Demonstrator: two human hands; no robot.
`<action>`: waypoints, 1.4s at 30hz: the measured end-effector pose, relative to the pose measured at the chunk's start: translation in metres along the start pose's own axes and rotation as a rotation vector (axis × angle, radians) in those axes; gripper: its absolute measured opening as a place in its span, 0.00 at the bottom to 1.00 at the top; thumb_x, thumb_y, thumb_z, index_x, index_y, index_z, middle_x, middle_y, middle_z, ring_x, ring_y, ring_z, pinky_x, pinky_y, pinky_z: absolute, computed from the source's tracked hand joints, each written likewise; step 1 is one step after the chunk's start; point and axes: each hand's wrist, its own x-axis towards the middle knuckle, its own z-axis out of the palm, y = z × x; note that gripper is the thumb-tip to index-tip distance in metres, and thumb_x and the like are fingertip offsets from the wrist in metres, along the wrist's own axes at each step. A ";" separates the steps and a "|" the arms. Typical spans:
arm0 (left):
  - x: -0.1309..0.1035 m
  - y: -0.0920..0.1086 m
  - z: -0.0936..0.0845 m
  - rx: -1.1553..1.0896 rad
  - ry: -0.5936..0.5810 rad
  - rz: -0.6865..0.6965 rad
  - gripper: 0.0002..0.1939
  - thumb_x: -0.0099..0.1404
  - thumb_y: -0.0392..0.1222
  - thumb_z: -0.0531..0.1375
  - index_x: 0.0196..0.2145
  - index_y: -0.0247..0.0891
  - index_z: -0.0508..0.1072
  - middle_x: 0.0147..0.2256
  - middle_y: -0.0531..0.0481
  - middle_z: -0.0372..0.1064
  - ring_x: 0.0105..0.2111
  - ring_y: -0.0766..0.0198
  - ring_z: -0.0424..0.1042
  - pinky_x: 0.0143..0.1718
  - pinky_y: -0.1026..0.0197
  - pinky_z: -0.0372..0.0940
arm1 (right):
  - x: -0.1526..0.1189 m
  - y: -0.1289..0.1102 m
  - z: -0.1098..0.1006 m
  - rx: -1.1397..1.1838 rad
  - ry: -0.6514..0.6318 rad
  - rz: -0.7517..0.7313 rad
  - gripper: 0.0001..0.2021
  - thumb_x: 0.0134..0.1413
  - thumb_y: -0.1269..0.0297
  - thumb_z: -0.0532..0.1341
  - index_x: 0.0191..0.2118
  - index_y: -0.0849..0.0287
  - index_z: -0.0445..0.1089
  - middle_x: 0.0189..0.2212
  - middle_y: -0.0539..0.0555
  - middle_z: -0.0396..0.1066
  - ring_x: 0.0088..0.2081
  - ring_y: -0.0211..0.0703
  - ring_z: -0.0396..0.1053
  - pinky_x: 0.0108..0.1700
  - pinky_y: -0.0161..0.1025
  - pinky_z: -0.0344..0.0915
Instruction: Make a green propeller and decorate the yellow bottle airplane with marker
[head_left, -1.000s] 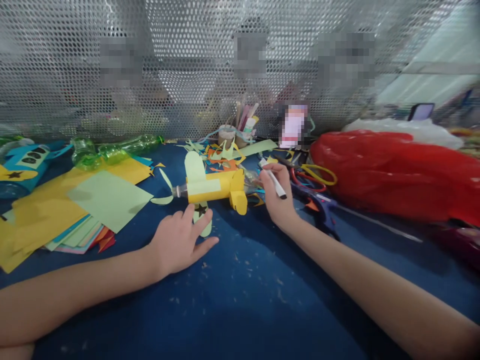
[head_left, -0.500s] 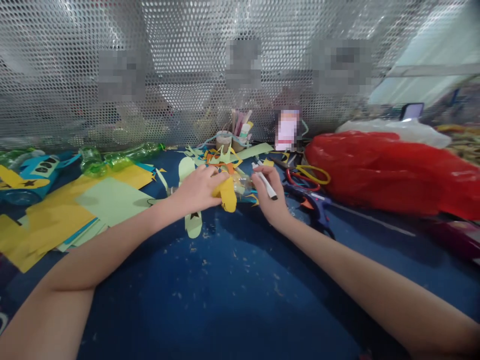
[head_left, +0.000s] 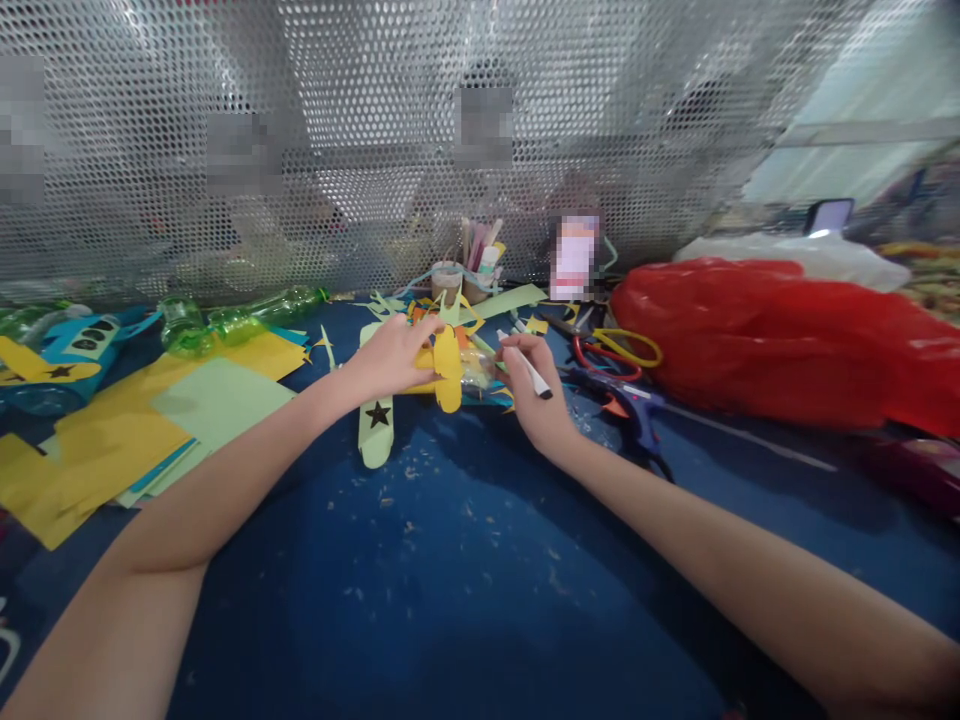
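Grasping the bottle plane [head_left: 447, 353] from its left, the left hand [head_left: 390, 358] lies over the yellow-wrapped body, fingers toward the far side and thumb toward the near side; the plane lies lengthwise from left to right on the blue table [head_left: 450, 570], partly under that hand and partly out to its right; the yellow tail strip [head_left: 448, 390] stands out just right of the fingertips; the pale green wing [head_left: 376, 445], bearing a black star [head_left: 378, 414], reaches toward the near side from beneath the hand; the clear bottle end [head_left: 474, 368] sits right of the tail strip, between the two hands.

The right hand [head_left: 541, 395] is closed around a white marker [head_left: 531, 372], pinched between thumb and fingers, its black end pointing to the near right; this hand is just beside the clear bottle end, though whether its fingertips touch the plastic cannot be told.

Left of the left forearm lie a pale green sheet [head_left: 217, 400] and yellow sheets [head_left: 112, 430]; on the far left are green bottles [head_left: 277, 312] and a blue paper craft [head_left: 64, 345]; paper scraps [head_left: 450, 298] are strewn on the far side of the plane; right of the right hand lie scissors [head_left: 657, 350], a blue glue gun [head_left: 640, 412] and, farther right, a red plastic bag [head_left: 765, 340]; a perforated metal screen [head_left: 375, 120] stands along the far edge.
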 end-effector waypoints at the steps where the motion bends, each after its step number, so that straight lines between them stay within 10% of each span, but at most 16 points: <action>1: 0.001 -0.001 0.001 -0.015 -0.001 0.000 0.27 0.57 0.45 0.64 0.53 0.36 0.63 0.40 0.43 0.70 0.45 0.52 0.67 0.43 0.53 0.62 | 0.000 -0.001 0.000 0.005 -0.001 -0.001 0.08 0.62 0.54 0.55 0.43 0.51 0.62 0.33 0.49 0.63 0.36 0.40 0.67 0.43 0.44 0.68; 14: 0.009 -0.001 0.004 -0.107 0.021 0.012 0.27 0.57 0.52 0.66 0.50 0.38 0.66 0.40 0.47 0.72 0.44 0.54 0.69 0.45 0.55 0.62 | 0.000 -0.002 0.001 -0.067 -0.026 0.016 0.09 0.62 0.53 0.54 0.43 0.50 0.61 0.33 0.50 0.64 0.37 0.43 0.67 0.40 0.44 0.71; 28: 0.020 -0.020 -0.036 -0.159 -0.320 -0.006 0.27 0.55 0.51 0.63 0.51 0.42 0.64 0.50 0.47 0.70 0.46 0.58 0.72 0.47 0.58 0.62 | 0.002 -0.004 -0.001 -0.140 -0.040 -0.021 0.09 0.60 0.56 0.57 0.43 0.52 0.64 0.38 0.52 0.68 0.40 0.44 0.68 0.46 0.50 0.68; 42: 0.025 -0.030 -0.017 -0.212 -0.245 0.016 0.25 0.55 0.50 0.64 0.49 0.41 0.69 0.47 0.47 0.72 0.45 0.58 0.71 0.46 0.58 0.62 | 0.003 0.001 0.001 -0.014 -0.056 0.066 0.10 0.59 0.53 0.58 0.42 0.52 0.63 0.39 0.52 0.66 0.38 0.41 0.69 0.44 0.46 0.71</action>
